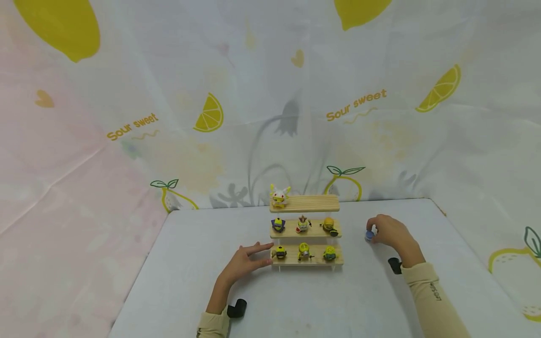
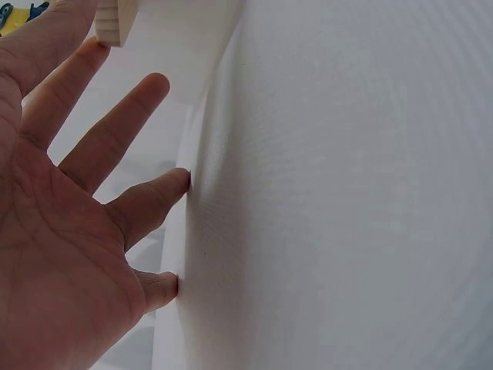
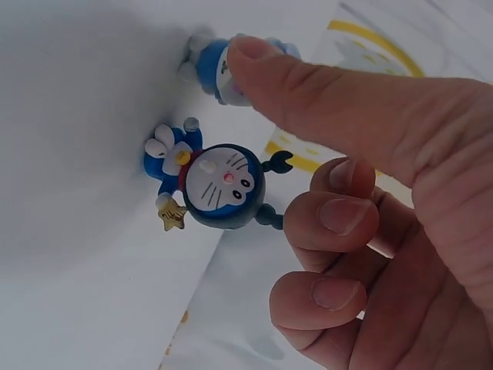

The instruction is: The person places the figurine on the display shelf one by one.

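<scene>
My left hand (image 1: 242, 265) has its fingers spread beside a three-tier wooden display shelf (image 1: 308, 203); thumb and forefinger touch the left end of the bottom board. In the left wrist view a fingertip meets the board's wooden end (image 2: 115, 21). My right hand (image 1: 390, 232) is low over the table, right of the shelf. In the right wrist view its thumb lies across a light-blue figurine (image 3: 209, 68), pinching it against a finger hidden behind. Just beside it stands a blue-and-white cat figurine (image 3: 223, 185) with a gold star. The other right fingers are curled.
Small yellow figurines, such as a goggled one (image 1: 329, 253), line the lower two boards. A white figurine with yellow ears (image 1: 279, 196) sits on the top board's left end. Behind the white table (image 1: 190, 244) hangs a lemon-print cloth (image 1: 270, 94).
</scene>
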The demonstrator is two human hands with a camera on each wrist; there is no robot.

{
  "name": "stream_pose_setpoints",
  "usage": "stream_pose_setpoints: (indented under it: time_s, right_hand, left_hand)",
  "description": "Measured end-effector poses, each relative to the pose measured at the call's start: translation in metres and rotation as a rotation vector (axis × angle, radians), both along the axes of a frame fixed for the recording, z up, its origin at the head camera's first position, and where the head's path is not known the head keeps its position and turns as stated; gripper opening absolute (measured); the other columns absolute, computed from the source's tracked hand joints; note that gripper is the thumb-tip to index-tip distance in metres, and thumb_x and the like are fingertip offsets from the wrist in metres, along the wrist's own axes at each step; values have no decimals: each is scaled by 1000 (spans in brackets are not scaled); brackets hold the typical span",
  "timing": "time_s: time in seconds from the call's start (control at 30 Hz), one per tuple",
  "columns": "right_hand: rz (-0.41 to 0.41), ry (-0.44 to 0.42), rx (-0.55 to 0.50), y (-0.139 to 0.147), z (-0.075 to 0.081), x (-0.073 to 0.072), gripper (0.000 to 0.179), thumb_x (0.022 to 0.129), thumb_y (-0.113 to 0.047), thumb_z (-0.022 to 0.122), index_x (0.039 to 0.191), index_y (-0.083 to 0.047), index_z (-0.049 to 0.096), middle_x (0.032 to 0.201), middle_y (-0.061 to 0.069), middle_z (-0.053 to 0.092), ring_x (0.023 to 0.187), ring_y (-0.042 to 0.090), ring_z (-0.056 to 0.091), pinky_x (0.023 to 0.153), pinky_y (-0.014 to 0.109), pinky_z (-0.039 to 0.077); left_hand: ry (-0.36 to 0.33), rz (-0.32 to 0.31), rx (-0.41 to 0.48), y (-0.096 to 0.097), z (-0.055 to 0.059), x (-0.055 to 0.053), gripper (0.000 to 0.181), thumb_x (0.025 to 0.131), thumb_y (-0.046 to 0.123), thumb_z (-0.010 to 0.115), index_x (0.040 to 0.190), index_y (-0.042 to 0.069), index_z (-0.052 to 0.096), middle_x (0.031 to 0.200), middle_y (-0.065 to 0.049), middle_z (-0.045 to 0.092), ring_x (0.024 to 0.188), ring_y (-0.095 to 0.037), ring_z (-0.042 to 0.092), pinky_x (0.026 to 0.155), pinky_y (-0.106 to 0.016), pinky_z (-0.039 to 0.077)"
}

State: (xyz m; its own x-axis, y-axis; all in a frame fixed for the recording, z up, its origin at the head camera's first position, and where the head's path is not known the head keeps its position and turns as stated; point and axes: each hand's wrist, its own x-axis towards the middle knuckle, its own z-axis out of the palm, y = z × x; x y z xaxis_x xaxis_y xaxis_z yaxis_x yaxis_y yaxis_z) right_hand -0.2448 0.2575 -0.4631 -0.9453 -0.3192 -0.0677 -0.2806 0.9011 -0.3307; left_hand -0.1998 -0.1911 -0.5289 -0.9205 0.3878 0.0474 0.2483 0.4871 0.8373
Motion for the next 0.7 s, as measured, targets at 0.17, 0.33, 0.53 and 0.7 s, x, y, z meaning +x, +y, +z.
stream_pose_setpoints:
  time_s: [0.17,0.33,0.53,0.7]
  right_hand:
    - [14,9,-13,1,3,3,21,73,-9,86,87,-8,70,82,6,60,73,20,56,62,40,48]
    - [13,18,-19,2,11,6,21,74,-16,85,87,-8,70,82,5,59,72,19,54,61,39,47]
    - [4,68,-51,0,30,10,16,77,-19,80,86,-10,70,82,5,56,71,18,49,59,35,42]
    - [4,109,-64,-1,50,13,16,80,-23,79,85,-13,68,85,5,56,74,19,49,60,34,41]
  left_hand:
    - [2,-5,1,0,0,0,50,85,42,77,131,26,66,138,-7,57,137,-36,41,109,-71,-4]
    - [-1,-8,-3,0,0,0,50,85,41,77,132,26,66,139,-9,56,137,-36,40,109,-71,-4]
    - [-7,-8,2,0,0,0,50,86,41,76,132,25,66,139,-7,56,137,-36,40,109,-71,-5]
    - [-11,-7,5,0,0,1,51,86,41,76,132,24,66,139,-6,57,138,-36,39,109,-71,-5]
